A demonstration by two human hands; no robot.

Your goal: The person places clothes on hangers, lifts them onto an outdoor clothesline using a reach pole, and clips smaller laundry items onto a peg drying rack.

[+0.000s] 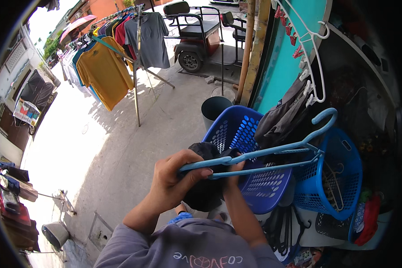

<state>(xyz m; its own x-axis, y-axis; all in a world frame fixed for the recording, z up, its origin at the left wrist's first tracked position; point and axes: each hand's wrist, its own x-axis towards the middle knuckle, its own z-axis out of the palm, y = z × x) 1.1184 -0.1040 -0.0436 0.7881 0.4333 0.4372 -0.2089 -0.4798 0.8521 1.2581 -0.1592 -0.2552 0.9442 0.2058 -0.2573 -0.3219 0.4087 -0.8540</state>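
A light-blue plastic clothes hanger [271, 152] is gripped near one end by my left hand [174, 176], with its hook pointing to the right. Below and behind it hangs a bunched black garment [204, 192], between my two forearms. My right hand [236, 167] is behind the hanger, with black cloth bunched at its fingers. The hanger bars and cloth hide part of that hand. Just beyond my hands stands a dark-blue perforated plastic laundry basket [268, 187].
A lighter blue basket [308, 197] holding hangers stands right, near black hangers [283, 231]. Dark clothing [281, 114] hangs from a clip hanger [303, 37]. Ahead are a grey bucket [216, 107], a rack with shirts [104, 70] and a three-wheeled vehicle [201, 37].
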